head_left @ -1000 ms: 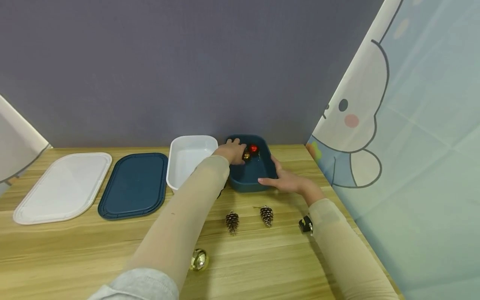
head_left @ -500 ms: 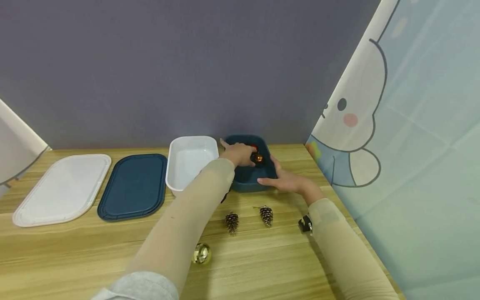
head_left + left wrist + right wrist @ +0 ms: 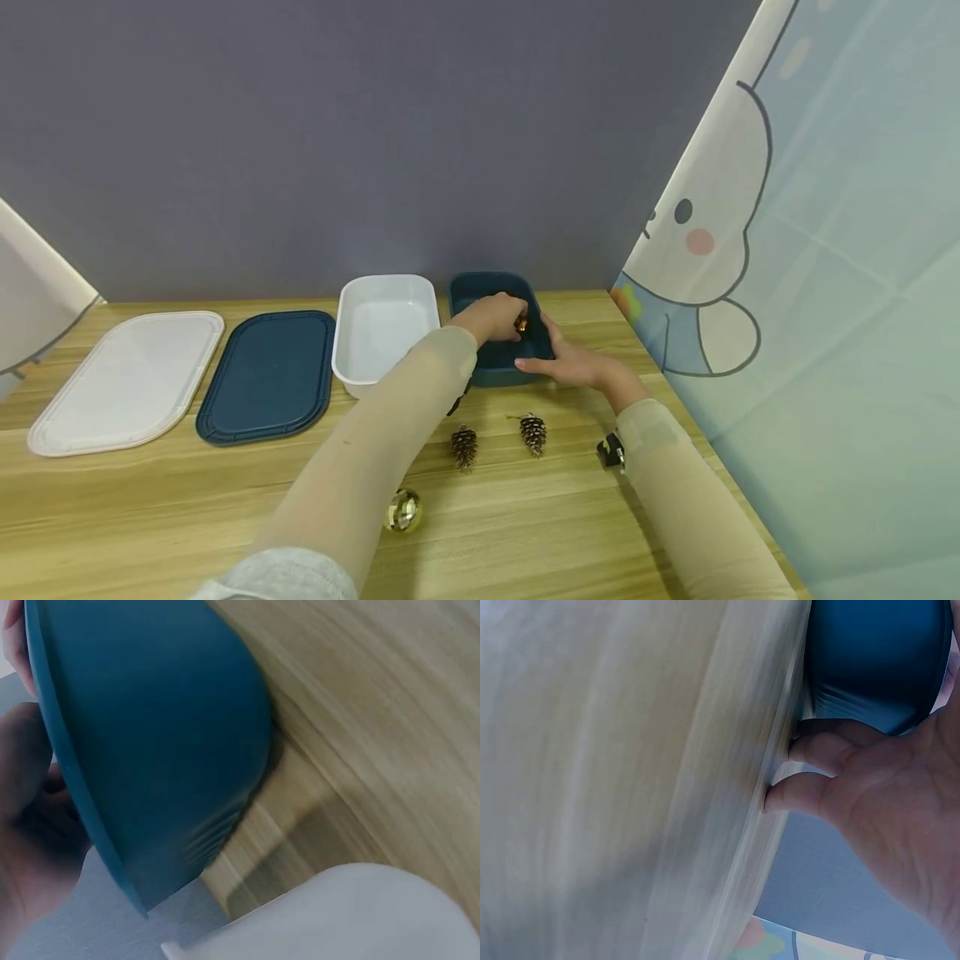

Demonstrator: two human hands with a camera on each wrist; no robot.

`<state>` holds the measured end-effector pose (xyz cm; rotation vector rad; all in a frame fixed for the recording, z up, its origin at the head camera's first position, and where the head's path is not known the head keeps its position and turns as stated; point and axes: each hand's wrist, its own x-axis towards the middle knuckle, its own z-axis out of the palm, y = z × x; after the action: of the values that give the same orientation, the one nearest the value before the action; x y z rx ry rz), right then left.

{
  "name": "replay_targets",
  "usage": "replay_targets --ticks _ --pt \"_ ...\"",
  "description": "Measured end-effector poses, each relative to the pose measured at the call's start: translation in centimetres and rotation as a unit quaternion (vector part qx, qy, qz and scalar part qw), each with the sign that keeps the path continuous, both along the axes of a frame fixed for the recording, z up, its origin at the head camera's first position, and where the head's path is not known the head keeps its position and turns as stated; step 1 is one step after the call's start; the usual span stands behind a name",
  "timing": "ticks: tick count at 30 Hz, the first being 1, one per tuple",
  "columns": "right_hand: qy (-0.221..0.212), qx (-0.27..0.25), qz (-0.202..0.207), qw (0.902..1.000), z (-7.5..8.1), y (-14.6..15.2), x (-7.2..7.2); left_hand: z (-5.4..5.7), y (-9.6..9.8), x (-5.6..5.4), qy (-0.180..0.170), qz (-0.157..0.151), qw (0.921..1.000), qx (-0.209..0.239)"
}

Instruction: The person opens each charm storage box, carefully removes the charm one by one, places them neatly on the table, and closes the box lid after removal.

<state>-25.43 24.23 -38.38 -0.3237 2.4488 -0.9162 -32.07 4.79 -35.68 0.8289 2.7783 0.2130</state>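
Observation:
Inside the dark blue bin (image 3: 501, 377), my left hand (image 3: 495, 317) curls its fingers round a small shiny orange-gold bauble (image 3: 522, 324), which is partly hidden by them. From the left wrist camera the bauble is out of sight behind the bin's wall (image 3: 165, 735). My right hand (image 3: 572, 358) rests against the bin's near right corner, thumb along the front and fingers spread along the right side. In the right wrist view, fingertips of the right hand (image 3: 870, 780) reach down to the tabletop beside the bin.
A white bin (image 3: 386, 312) stands left of the blue one. Further left lie a dark blue lid (image 3: 270, 375) and a white lid (image 3: 131, 379). Two pine cones (image 3: 464, 447) and a gold ball (image 3: 404, 510) lie nearer on the wooden table. A grey panel (image 3: 375, 150) rises behind.
My left hand has moved right and slightly nearer within the blue bin, and its fingers have closed round the bauble. The red ball is now hidden. The right hand has stayed put.

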Motion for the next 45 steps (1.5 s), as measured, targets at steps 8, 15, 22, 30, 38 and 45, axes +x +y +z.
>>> replay_targets --ticks 8,15,22,30,38,45 --pt "-0.001 0.001 -0.001 1.0 0.1 0.0 0.0 0.1 -0.1 0.4 -0.028 -0.014 0.9994 0.015" --pt "-0.003 0.001 0.001 1.0 0.0 0.4 -0.3 0.7 -0.4 0.3 -0.029 -0.032 0.9977 0.052" --pt "-0.007 -0.011 0.004 0.9999 -0.1 0.7 -0.4 3.2 -1.2 1.1 -0.042 -0.047 0.995 0.077" --pt "-0.002 -0.016 0.005 0.9999 -0.1 0.5 -0.5 6.6 -3.0 3.0 -0.016 -0.068 0.9947 0.075" --pt "0.002 0.005 0.001 1.0 0.0 0.6 -0.5 7.6 -4.9 5.6 -0.012 -0.095 0.9932 0.065" --pt "0.0 -0.003 -0.005 1.0 -0.1 0.7 -0.5 7.4 -6.8 8.7 -0.008 -0.111 0.9896 0.092"
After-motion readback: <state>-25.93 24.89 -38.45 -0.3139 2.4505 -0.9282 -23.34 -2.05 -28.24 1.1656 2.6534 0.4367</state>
